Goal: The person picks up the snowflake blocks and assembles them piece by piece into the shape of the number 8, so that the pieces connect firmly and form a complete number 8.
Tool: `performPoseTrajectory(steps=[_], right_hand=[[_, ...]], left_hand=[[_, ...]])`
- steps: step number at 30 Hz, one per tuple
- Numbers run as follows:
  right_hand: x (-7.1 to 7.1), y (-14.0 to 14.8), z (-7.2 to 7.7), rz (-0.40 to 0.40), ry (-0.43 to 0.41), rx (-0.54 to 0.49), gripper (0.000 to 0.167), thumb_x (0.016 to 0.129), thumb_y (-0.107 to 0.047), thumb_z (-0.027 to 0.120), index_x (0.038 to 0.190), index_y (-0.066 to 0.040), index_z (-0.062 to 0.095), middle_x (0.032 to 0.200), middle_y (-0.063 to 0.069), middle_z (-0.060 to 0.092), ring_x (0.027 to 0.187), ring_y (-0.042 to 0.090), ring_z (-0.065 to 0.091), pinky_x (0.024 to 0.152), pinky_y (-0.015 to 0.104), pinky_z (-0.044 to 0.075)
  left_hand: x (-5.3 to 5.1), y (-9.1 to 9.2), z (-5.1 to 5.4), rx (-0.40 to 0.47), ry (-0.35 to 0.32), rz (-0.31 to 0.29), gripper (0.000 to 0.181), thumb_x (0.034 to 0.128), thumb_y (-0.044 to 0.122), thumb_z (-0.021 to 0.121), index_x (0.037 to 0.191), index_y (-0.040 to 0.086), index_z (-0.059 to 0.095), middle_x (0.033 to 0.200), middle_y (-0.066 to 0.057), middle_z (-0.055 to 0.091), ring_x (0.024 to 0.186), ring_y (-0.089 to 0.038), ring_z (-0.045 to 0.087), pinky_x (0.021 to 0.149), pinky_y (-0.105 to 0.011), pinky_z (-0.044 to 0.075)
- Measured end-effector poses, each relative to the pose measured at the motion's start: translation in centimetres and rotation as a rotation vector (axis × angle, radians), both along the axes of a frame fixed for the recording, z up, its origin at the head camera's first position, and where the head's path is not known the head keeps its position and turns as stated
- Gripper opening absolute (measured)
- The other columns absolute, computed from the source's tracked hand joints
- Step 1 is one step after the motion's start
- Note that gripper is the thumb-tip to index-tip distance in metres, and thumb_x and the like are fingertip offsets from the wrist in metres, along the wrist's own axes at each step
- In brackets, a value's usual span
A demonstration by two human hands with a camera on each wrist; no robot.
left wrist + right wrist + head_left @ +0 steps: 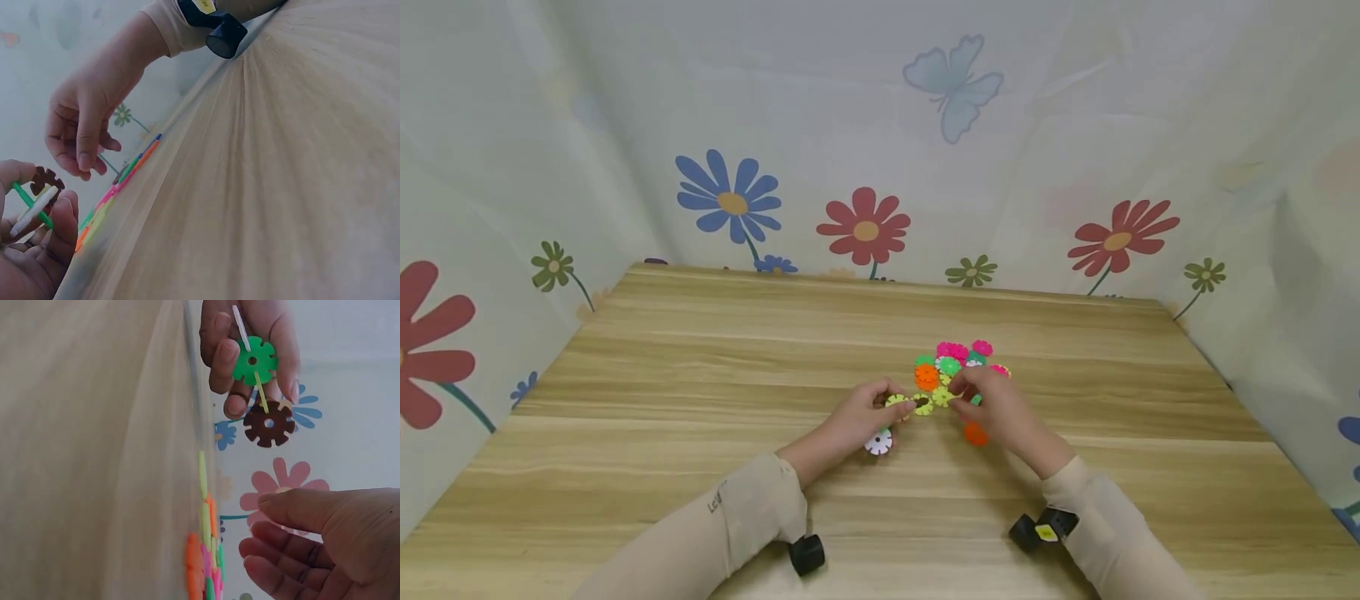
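Note:
My left hand point(850, 421) grips a short chain of slotted plastic discs. In the right wrist view the chain has a white disc point(240, 328), a green disc point(265, 365), a yellow disc point(261, 394) and a brown disc point(256, 430) at its free end. Seen from the head, the white disc point(878, 442) hangs below the left fingers. My right hand point(1003, 408) hovers beside the chain, above loose discs, fingers loosely bent; the right wrist view shows nothing in its grasp. A loose yellow disc point(942, 396) lies near the right fingertips.
Several loose discs lie in a flat pile on the wooden table point(700, 350), among them an orange disc point(927, 377), a pink disc point(982, 347) and a second orange disc point(976, 433) nearer the front. A flower-printed cloth point(805, 108) surrounds the table's back and sides.

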State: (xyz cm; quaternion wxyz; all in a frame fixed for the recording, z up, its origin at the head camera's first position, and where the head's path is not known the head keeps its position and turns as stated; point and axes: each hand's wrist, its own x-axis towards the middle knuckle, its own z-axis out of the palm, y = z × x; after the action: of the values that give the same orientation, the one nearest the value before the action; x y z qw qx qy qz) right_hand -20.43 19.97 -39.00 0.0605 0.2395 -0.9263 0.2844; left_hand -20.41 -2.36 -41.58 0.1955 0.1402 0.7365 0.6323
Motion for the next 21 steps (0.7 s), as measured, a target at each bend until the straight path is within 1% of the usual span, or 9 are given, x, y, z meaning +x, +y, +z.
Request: performPoseTrajectory(steps=[2,5,9,12,15,18,21], right_hand=[[-0.2,0.4,0.2,-0.012,-0.023,0.020,0.008,0.083,-0.003,0.071,0.087,-0.002,0.065,0.084,0.008,0.066,0.075,0.019,0.063,0.073,0.039,0.056],[-0.3,0.9,0.4,-0.057,-0.066,0.074,0.007,0.084,-0.008,0.072,0.086,-0.005,0.066,0.083,0.006,0.066,0.074,0.017,0.061,0.071,0.034,0.054],[-0.4,1.3,0.7,-0.108,-0.129,0.160,0.011,0.084,-0.014,0.073,0.088,-0.005,0.068,0.086,0.007,0.068,0.075,0.017,0.060,0.072,0.033,0.053],[-0.5,1.5,0.8,-0.120,-0.170,0.213,0.015,0.085,-0.016,0.072,0.092,-0.002,0.069,0.089,0.009,0.070,0.076,0.018,0.061,0.074,0.036,0.054],[-0.5,1.6,0.7,-0.124,-0.190,0.248,0.019,0.085,-0.018,0.073,0.094,-0.002,0.070,0.090,0.009,0.069,0.078,0.018,0.060,0.074,0.036,0.054],[-0.5,1.7,0.5,-0.120,-0.180,0.267,0.020,0.084,-0.019,0.074,0.093,-0.002,0.071,0.087,0.008,0.066,0.077,0.017,0.057,0.071,0.034,0.051],[-0.6,1.7,0.2,-0.121,-0.174,0.274,0.020,0.084,-0.019,0.074,0.093,-0.002,0.071,0.084,0.007,0.062,0.074,0.017,0.051,0.068,0.032,0.048]], left_hand=[[-0.1,0.0,-0.1,0.017,-0.011,0.013,0.026,0.0925,0.022,0.064,0.107,0.001,0.057,0.076,-0.005,0.055,0.050,-0.012,0.057,0.042,-0.025,0.048],[-0.2,0.0,-0.2,0.038,-0.012,0.023,0.025,0.0908,0.020,0.067,0.102,0.000,0.056,0.077,-0.005,0.055,0.050,-0.013,0.058,0.041,-0.026,0.048],[-0.3,0.0,-0.2,0.045,-0.029,0.034,0.026,0.0891,0.018,0.069,0.101,0.000,0.054,0.083,-0.006,0.056,0.050,-0.013,0.058,0.043,-0.025,0.049],[-0.3,0.0,0.0,0.055,-0.054,0.043,0.030,0.0890,0.017,0.069,0.106,-0.001,0.051,0.088,-0.007,0.057,0.050,-0.012,0.058,0.044,-0.024,0.050],[-0.2,-0.1,0.1,0.072,-0.064,0.039,0.034,0.0909,0.018,0.066,0.115,-0.001,0.050,0.094,-0.013,0.064,0.049,-0.012,0.057,0.045,-0.023,0.050],[-0.2,-0.2,0.1,0.082,-0.058,0.013,0.036,0.0938,0.020,0.062,0.123,0.002,0.051,0.101,-0.021,0.069,0.048,-0.012,0.055,0.045,-0.024,0.049],[-0.2,-0.3,0.1,0.077,-0.033,-0.017,0.034,0.0957,0.021,0.059,0.126,0.004,0.054,0.104,-0.022,0.070,0.048,-0.011,0.054,0.045,-0.023,0.049]])
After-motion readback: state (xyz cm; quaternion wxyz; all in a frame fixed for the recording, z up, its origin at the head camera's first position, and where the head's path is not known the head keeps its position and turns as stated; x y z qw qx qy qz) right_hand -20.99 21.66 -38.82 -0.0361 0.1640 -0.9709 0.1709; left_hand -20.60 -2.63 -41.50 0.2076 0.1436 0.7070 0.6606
